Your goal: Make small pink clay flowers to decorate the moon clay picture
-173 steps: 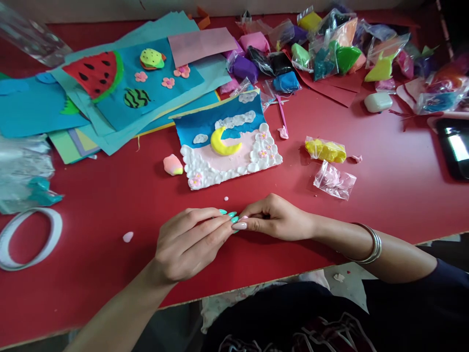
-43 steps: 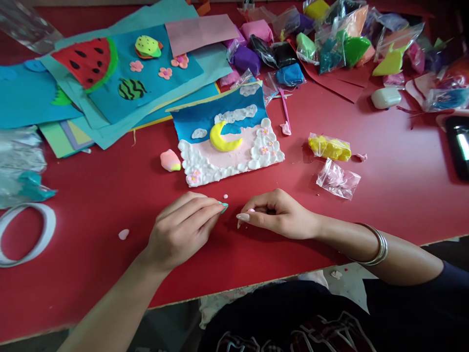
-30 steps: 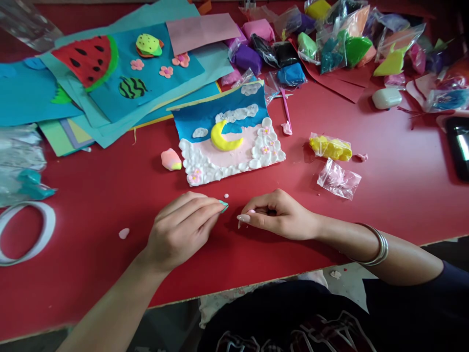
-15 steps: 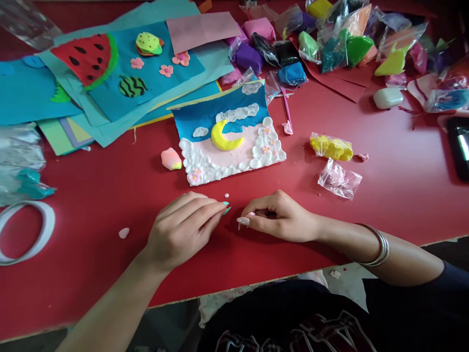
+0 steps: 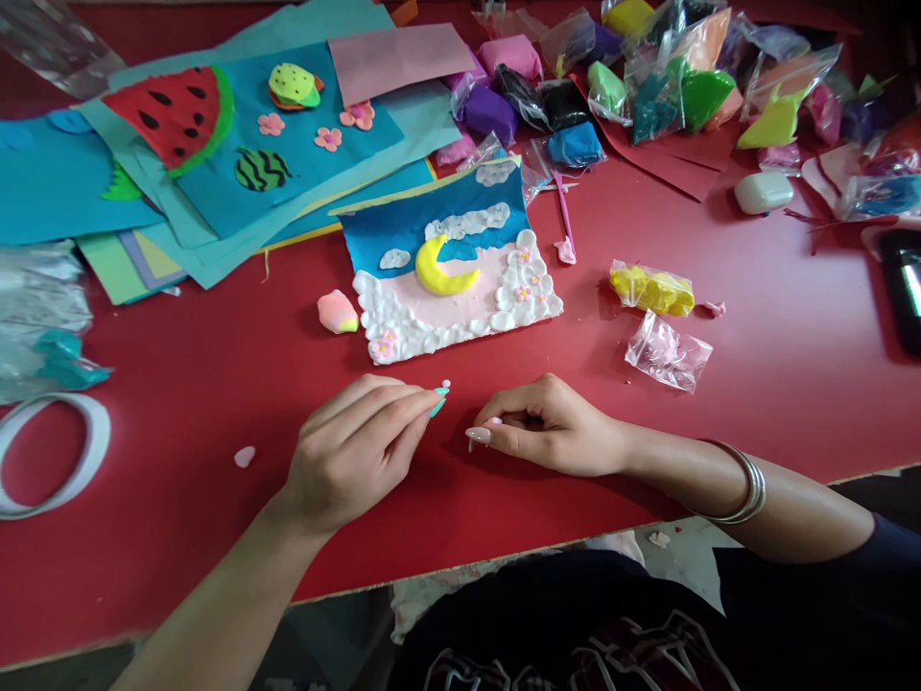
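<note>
Tiny clay ball (image 5: 446,384) touches left hand (image 5: 356,451) fingertips (grip unclear); right hand (image 5: 551,427) curled, contents unseen.

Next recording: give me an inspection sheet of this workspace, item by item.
Surface: red table, crowded along the far side.
Job's things: tiny pale clay ball at the left hand's fingertips; clay picture with yellow moon just beyond.
Clutter: bagged clay lumps, coloured paper sheets, yellow clay bag, white tape ring.
Grips: left hand pinched near the ball; right hand curled, resting on the table.
Cables: nothing seen.
Surroundings: phone at the right edge.
</note>
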{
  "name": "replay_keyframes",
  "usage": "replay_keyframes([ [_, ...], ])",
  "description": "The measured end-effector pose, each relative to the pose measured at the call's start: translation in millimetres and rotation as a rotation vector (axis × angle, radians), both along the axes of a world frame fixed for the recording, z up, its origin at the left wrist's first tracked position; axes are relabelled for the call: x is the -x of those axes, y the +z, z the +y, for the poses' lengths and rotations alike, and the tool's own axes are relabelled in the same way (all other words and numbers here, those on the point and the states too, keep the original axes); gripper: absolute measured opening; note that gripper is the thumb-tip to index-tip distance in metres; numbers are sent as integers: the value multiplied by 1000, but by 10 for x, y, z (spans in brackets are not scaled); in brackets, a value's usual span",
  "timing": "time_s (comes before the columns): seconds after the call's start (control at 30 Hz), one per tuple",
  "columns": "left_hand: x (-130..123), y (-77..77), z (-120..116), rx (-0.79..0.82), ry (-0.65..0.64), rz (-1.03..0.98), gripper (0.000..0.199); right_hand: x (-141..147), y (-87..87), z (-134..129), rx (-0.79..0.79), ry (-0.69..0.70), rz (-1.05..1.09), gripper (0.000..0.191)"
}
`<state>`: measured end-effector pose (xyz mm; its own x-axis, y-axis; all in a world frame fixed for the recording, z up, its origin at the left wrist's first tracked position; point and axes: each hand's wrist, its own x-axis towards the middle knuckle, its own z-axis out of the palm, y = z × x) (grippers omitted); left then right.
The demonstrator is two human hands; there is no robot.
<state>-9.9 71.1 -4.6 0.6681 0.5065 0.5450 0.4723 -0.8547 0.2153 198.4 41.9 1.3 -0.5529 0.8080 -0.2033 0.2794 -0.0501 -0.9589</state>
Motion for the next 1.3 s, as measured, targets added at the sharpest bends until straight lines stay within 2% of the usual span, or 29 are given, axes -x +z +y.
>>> replay_keyframes([
  [0.33, 6, -19, -3, -16, 0, 5, 29, 3, -1, -1, -18, 7, -10, 33],
  [1.3, -6, -8, -16, -12, 13, 7, 24, 2, 2, 3, -25, 8, -13, 33],
])
